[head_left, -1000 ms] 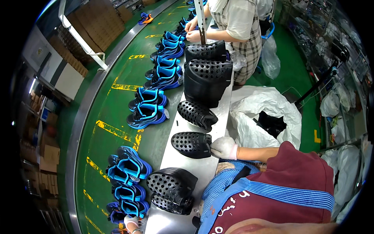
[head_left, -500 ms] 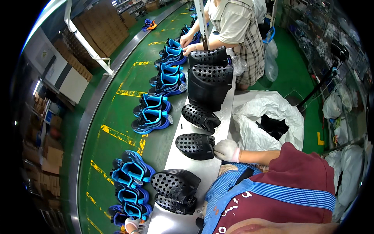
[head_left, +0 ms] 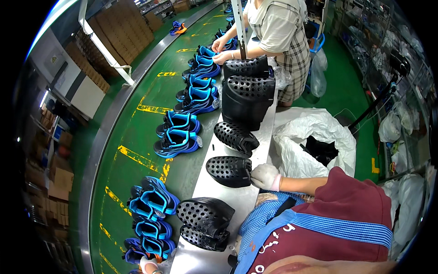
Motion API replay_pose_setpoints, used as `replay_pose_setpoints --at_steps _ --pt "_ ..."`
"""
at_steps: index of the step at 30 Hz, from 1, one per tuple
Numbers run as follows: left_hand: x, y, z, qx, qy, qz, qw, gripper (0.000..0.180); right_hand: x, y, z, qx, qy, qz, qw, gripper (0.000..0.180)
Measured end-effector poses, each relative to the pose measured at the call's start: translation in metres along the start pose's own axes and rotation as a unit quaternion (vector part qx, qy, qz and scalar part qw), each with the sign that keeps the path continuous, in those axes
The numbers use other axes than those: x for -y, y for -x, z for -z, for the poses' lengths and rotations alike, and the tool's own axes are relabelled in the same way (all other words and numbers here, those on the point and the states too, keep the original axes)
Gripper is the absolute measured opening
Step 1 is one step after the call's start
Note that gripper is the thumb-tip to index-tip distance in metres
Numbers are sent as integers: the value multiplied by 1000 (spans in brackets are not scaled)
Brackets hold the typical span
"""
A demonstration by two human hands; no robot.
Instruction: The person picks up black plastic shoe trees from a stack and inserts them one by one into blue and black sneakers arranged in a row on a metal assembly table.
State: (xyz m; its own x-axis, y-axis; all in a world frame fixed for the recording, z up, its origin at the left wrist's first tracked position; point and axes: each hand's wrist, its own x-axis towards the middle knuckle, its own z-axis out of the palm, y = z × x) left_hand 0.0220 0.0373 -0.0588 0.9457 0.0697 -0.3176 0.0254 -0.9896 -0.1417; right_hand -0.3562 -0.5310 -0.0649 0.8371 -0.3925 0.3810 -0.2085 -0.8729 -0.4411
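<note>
My right hand (head_left: 265, 176), in a white glove, closes on the open end of a black perforated shoe insert (head_left: 228, 171) lying on the metal ledge. At the bottom edge, my left hand (head_left: 149, 266), gloved too, is beside a blue sneaker with orange parts (head_left: 133, 250); its fingers are mostly hidden. Just above it are black-and-blue sneakers (head_left: 154, 228) and another pair (head_left: 155, 201). Between my hands, two stacked black inserts (head_left: 205, 214) rest on the ledge (head_left: 196, 260). Beyond my right hand lies one more insert (head_left: 236, 138).
Nested black inserts (head_left: 247, 98) stand farther along the ledge. More sneakers (head_left: 178, 137) line the green belt (head_left: 132, 137). A white sack (head_left: 315, 119) with black items stands right of the ledge. A co-worker (head_left: 278, 41) handles sneakers at the far end.
My left hand has shifted slightly left and down, and the nearest sneakers have moved a little left. My right hand keeps its place on the insert. The co-worker's hands moved slightly.
</note>
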Motion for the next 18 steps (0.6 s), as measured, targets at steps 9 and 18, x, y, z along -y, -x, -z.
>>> replay_pose_setpoints --at_steps 9,18 --pt "-39 109 54 -323 80 -101 938 56 11 -12 -4 41 20 25 999 16" --pt "-102 157 73 -341 212 -187 897 33 -2 5 -14 -58 11 53 997 8"
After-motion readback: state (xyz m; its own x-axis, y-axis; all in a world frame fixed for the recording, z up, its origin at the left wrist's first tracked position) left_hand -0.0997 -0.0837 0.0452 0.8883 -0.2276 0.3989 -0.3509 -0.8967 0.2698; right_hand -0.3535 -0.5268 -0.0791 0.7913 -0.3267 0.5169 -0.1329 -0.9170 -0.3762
